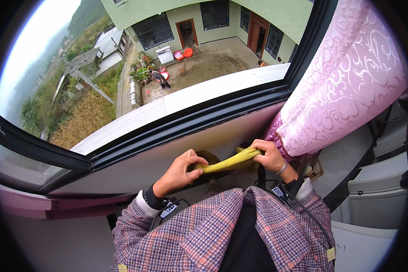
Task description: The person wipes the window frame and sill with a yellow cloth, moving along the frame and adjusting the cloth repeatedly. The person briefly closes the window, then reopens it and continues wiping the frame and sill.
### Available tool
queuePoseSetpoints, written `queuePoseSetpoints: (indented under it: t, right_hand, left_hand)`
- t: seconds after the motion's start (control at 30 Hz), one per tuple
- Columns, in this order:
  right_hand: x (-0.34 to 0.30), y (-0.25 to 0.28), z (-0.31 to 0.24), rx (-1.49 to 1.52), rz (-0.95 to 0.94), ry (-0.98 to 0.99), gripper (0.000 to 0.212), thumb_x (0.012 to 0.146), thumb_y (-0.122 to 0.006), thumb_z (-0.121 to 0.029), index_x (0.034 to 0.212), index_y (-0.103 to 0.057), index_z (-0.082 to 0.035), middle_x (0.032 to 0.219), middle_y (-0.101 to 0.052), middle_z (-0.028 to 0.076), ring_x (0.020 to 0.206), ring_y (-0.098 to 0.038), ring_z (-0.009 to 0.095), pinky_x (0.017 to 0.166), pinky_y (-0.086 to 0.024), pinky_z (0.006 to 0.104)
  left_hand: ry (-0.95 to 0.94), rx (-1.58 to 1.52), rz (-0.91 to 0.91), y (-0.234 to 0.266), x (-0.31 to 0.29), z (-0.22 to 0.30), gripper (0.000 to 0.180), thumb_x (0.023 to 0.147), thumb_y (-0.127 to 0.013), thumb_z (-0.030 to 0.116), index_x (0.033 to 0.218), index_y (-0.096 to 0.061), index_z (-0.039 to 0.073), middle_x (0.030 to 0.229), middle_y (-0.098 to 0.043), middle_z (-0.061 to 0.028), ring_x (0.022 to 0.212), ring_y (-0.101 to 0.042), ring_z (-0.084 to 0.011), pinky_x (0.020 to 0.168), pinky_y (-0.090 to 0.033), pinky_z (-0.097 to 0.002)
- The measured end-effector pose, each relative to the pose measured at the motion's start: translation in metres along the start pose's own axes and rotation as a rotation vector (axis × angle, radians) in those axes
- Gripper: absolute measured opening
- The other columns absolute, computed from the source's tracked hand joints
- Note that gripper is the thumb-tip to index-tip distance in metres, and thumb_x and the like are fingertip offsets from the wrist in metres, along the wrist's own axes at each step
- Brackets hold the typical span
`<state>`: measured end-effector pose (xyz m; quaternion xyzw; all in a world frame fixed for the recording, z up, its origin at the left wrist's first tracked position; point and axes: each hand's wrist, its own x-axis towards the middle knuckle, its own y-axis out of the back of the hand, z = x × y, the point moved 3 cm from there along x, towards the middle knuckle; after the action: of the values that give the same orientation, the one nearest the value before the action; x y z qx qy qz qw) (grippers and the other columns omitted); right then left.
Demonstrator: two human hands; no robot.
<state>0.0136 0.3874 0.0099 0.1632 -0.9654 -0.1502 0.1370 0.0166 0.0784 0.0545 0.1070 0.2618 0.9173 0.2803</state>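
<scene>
A yellow-green cloth [229, 163] is stretched between my two hands, just inside the window and below its sill. My left hand [179, 172] pinches one end between thumb and fingers. The other end, slightly higher, is gripped by my right hand [269, 155], with a thin bracelet at the wrist. The cloth looks narrow and bunched, with a rough weave. Its lower side and anything behind it cannot be made out fully.
A dark window frame [186, 115] and a white outer ledge [167, 105] curve ahead of me. A pink patterned curtain [344, 81] hangs at the right. White cabinet-like furniture [381, 181] stands at the far right. Outside, a person [159, 79] is in a courtyard below.
</scene>
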Motion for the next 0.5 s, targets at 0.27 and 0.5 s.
queuePoseSetpoints:
  t: [0.27,0.5]
  right_hand:
    - [0.023,0.025,-0.027,-0.247,-0.441,-0.250,0.028,0.078,-0.077,-0.013,0.102,-0.068,-0.001,0.087,-0.069,0.009,0.076,-0.065,0.017,0.074,-0.052,0.0315]
    - [0.086,0.068,-0.085,-0.006,-0.042,-0.202,0.018,0.081,-0.062,0.005,0.097,-0.069,0.001,0.093,-0.069,0.001,0.085,-0.062,0.009,0.082,-0.051,0.0247]
  left_hand:
    - [-0.086,0.052,-0.001,0.065,-0.001,0.034,0.034,0.075,-0.070,-0.007,0.105,-0.074,0.009,0.088,-0.062,-0.0079,0.080,-0.063,-0.0206,0.072,-0.051,-0.0302]
    - [-0.255,0.063,0.265,0.095,0.018,0.036,0.034,0.074,-0.059,-0.013,0.097,-0.076,0.007,0.090,-0.065,-0.0062,0.084,-0.065,-0.0195,0.075,-0.051,-0.0283]
